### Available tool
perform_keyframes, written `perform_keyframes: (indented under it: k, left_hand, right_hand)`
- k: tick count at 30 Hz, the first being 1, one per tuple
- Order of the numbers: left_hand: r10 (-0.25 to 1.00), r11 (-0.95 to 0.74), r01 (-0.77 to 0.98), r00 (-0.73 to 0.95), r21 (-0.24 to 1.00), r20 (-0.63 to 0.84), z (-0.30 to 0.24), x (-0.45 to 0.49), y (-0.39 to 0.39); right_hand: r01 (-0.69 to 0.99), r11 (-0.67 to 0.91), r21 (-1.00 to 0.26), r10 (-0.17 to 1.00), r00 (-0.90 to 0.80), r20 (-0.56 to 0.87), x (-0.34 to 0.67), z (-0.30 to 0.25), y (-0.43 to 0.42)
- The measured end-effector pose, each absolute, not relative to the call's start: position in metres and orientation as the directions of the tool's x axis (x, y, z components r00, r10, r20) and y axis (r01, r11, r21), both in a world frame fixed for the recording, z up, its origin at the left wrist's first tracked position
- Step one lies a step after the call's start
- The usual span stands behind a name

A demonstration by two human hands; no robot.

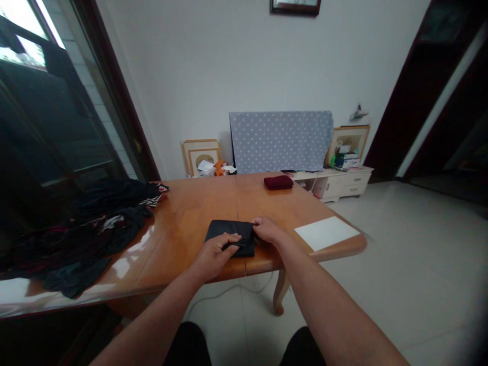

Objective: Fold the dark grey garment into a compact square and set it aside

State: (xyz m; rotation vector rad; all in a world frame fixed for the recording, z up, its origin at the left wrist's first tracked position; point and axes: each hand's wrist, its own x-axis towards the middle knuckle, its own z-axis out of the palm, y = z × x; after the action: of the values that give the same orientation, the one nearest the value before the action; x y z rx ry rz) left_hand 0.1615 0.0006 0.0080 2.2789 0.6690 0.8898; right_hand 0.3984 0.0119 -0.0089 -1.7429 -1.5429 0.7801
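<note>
A black garment (225,227), folded into a compact rectangle, lies near the front edge of the wooden table. My left hand (216,254) rests on top of it, thumb and fingers closing on a small ridge of the fabric. At the right edge of the bundle, my right hand (268,230) pinches the cloth between thumb and fingers. The kind of garment cannot be made out from its folded shape.
Dark clothes (110,223) lie heaped on the left of the table (186,203). A folded dark red cloth (278,182) sits near the far edge, and a white sheet (327,233) lies at the right. Behind stands a low white cabinet (345,184).
</note>
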Motion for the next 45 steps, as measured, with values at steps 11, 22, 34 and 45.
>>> perform_keyframes:
  k: [11,22,34,45]
  left_hand:
    - [0.507,-0.838,0.312,0.746,0.447,0.431,0.003,0.159,-0.005]
    - [0.502,-0.845,0.305,0.736,0.439,0.455,0.004,0.157,-0.009]
    - [0.455,-0.870,0.261,0.751,0.419,0.477,0.010,0.153,-0.017]
    - [0.743,-0.618,0.145,0.429,0.773,0.513,0.023,0.137,0.015]
  right_hand:
    - [0.516,-0.078,-0.853,0.990,0.139,-0.007,0.401,-0.010,0.009]
    - [0.565,-0.071,-0.822,0.917,0.362,0.170,0.379,0.006,-0.021]
    - [0.903,-0.055,-0.426,0.969,0.152,0.196,0.330,-0.010,-0.051]
    - [0.935,-0.120,-0.334,0.963,0.192,0.191,0.334,-0.028,-0.046]
